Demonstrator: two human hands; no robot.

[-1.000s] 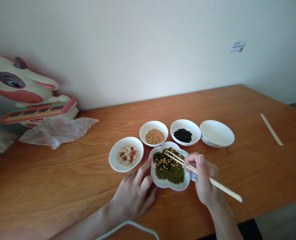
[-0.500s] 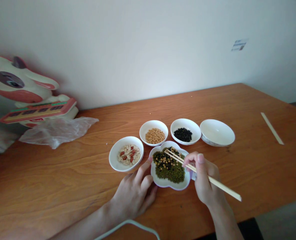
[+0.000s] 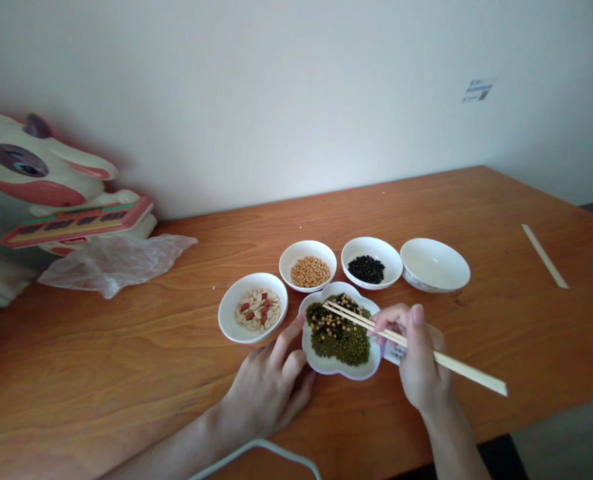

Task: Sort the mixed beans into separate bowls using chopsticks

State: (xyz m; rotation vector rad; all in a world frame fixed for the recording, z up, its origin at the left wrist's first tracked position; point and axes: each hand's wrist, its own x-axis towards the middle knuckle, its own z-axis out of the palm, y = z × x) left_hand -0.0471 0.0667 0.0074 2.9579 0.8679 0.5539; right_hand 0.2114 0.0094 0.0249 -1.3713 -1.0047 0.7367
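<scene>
In my right hand (image 3: 421, 357) is a pair of wooden chopsticks (image 3: 469, 373), fingers closed round them. Their tips lie close together over the upper left of a flower-shaped dish (image 3: 317, 363). Green beans (image 3: 346, 348) fill much of this dish, with black beans and yellow soybeans mixed in towards its top. Whether the tips pinch a bean is too small to tell. My left hand (image 3: 273, 377) holds the dish's left edge, index fingertip at the rim and the other fingers curled in.
Behind the dish stand a bowl of soybeans (image 3: 310, 272), a bowl of black beans (image 3: 366, 269) and an empty white bowl (image 3: 436, 265). A bowl of peanuts (image 3: 257, 310) is left. Farther out are a plastic bag (image 3: 121, 263), a cow toy (image 3: 76, 180) and a paper strip (image 3: 545, 255).
My right hand has shifted slightly right. The chopstick tips have moved a little left and down over the dish, and the sticks lie flatter. My left hand stays put.
</scene>
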